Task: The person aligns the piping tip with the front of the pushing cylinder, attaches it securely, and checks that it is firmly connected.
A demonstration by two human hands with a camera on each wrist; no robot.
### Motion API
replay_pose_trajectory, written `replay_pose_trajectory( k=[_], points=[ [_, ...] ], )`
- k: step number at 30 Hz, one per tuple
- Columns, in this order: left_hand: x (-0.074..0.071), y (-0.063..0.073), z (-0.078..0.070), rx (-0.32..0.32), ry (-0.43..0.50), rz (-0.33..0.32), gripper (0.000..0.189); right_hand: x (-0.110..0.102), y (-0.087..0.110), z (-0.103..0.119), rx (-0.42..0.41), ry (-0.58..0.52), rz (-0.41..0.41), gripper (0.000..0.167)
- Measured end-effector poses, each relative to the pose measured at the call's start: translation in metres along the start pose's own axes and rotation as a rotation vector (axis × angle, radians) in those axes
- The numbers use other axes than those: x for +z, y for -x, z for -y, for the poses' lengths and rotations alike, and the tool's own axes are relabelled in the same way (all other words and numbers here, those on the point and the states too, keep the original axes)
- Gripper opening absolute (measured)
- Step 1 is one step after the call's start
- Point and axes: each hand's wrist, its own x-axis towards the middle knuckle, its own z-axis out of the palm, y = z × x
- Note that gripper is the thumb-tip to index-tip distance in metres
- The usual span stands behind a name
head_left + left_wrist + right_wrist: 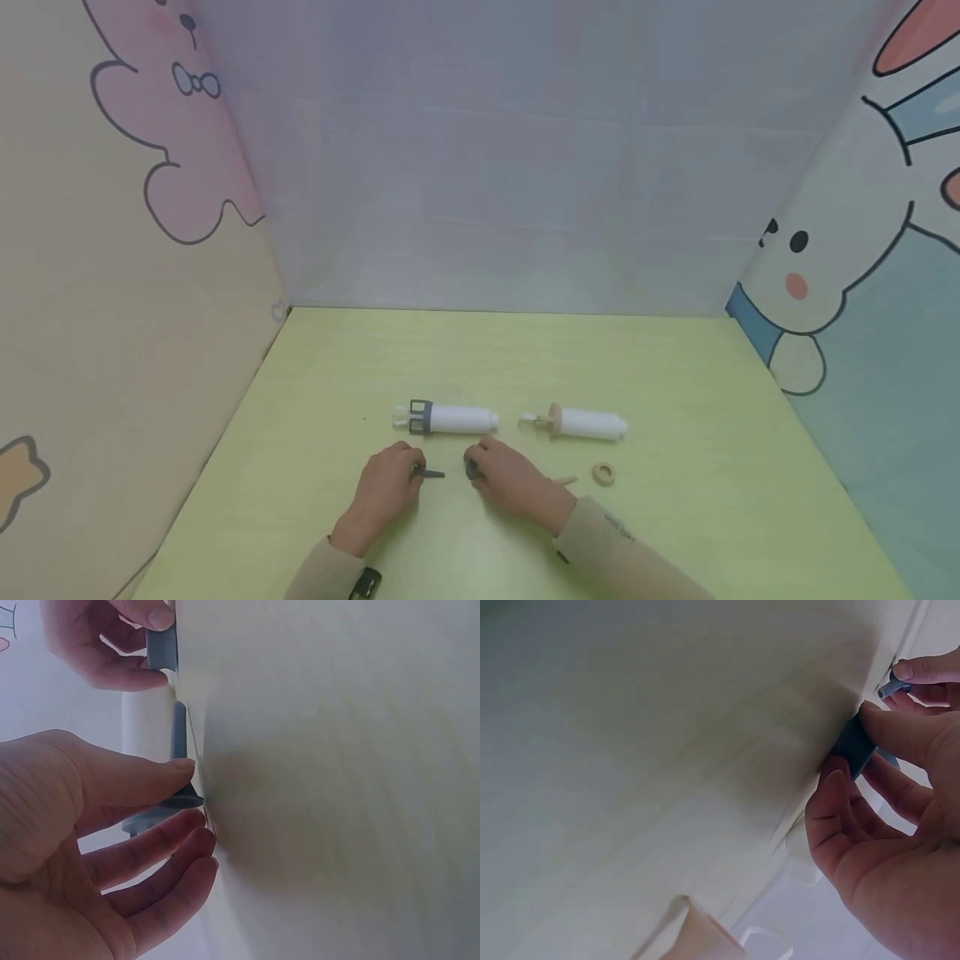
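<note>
My left hand (388, 482) pinches a small dark grey nozzle (179, 735) by its flared base, between thumb and fingers. Its narrow end points toward my right hand (513, 482). That hand grips a short dark grey ring (853, 746) with thumb and fingertips, close over the table. A gap separates the two grey pieces. Just beyond the hands lies a white syringe-like tube (461, 419) with a dark grey collar and a plunger at its left end.
Farther right lies a second white tube (591, 423) with a beige collar. A beige ring (603, 474) rests on the yellow-green table (697, 525), beside a beige nozzle (566, 480) partly hidden by my right wrist. Cloth walls (510, 167) stand behind and at both sides.
</note>
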Motion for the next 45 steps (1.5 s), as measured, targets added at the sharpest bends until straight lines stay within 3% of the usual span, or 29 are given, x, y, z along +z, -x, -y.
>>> replay_pose_trajectory(
  k=[7,12,19,30,38,45],
  points=[
    [-0.004,-0.003,-0.006,-0.005,0.043,-0.027,0.013,-0.002,0.002,-0.007,0.017,-0.152,-0.042,0.031],
    [-0.009,-0.005,-0.013,0.023,0.081,-0.092,0.014,-0.005,0.003,-0.012,0.024,-0.286,-0.117,0.028],
    [-0.015,-0.007,-0.024,0.044,0.120,-0.131,0.013,-0.019,0.009,-0.015,0.077,-0.469,-0.132,0.032],
    [-0.017,-0.017,-0.037,0.083,0.149,-0.105,0.010,-0.033,0.011,-0.015,0.104,-0.581,-0.177,0.027],
    [-0.011,-0.021,-0.041,0.106,0.150,-0.125,0.011,-0.032,0.011,-0.017,0.066,-0.572,-0.202,0.026],
    [-0.009,-0.023,-0.043,0.145,0.189,-0.155,0.013,-0.032,0.012,-0.016,0.084,-0.568,-0.196,0.025]
  ],
)
